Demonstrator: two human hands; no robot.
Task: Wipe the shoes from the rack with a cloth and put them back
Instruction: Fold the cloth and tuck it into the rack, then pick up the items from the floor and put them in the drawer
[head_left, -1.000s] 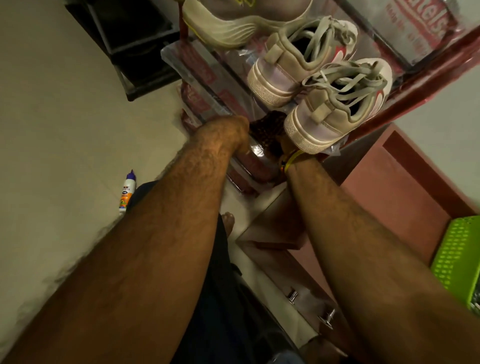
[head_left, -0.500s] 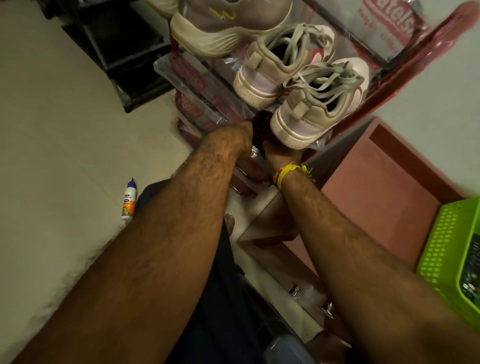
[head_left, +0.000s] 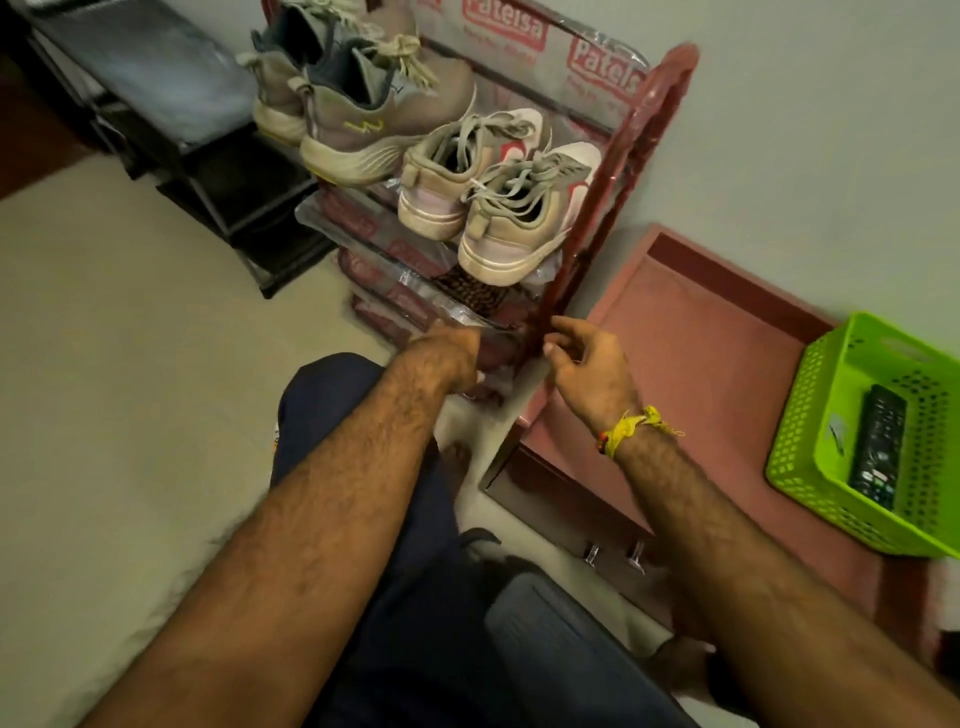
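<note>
Both hands at the shoe rack (head_left: 587, 244)
Left hand (head_left: 449, 351) reaches a lower shelf, grip hidden; right hand (head_left: 587, 366) hangs loosely curled, empty.

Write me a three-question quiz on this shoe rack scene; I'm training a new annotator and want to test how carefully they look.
1. True or false: the right hand is holding a white sneaker.
2. Multiple choice: what lies in the green basket? A) a cloth B) a remote control C) a bottle
3. Fill in: the dark patterned shoe sits on the shelf directly ____ the white sneakers.

Key
1. False. That hand is beside the red rack post, and no sneaker is in it.
2. B, the remote control.
3. Below. The left hand reaches in at a lower shelf, its fingers hidden.
</note>
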